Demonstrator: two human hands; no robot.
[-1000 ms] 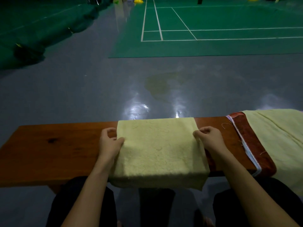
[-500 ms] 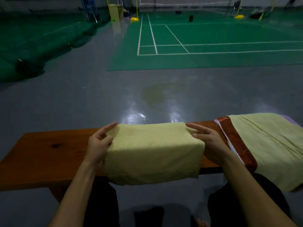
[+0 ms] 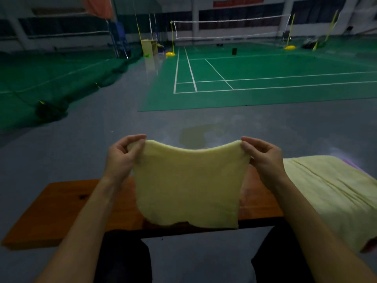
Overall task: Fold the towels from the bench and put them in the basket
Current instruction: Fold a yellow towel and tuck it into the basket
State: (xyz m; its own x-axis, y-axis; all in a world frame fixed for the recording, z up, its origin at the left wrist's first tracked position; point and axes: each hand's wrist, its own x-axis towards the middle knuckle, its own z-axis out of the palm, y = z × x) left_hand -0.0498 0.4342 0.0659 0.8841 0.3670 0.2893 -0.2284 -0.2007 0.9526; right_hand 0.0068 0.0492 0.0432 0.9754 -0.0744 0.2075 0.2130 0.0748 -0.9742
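Observation:
A folded pale yellow towel (image 3: 188, 184) hangs in the air in front of me, above the wooden bench (image 3: 65, 209). My left hand (image 3: 122, 158) pinches its upper left corner and my right hand (image 3: 263, 158) pinches its upper right corner. The towel's top edge sags between the hands and its lower edge hangs near the bench's front edge. A second yellow towel (image 3: 330, 197) lies spread over the right end of the bench. No basket is in view.
Grey glossy floor (image 3: 81, 139) stretches beyond the bench, then a green badminton court (image 3: 265, 82) with a net. Dark green netting (image 3: 51, 111) lies heaped on the floor at left. My legs in dark trousers sit below the bench edge.
Both hands have lifted the folded towel off the bench and hold it up by its top corners. The view has tilted upward, showing more of the hall.

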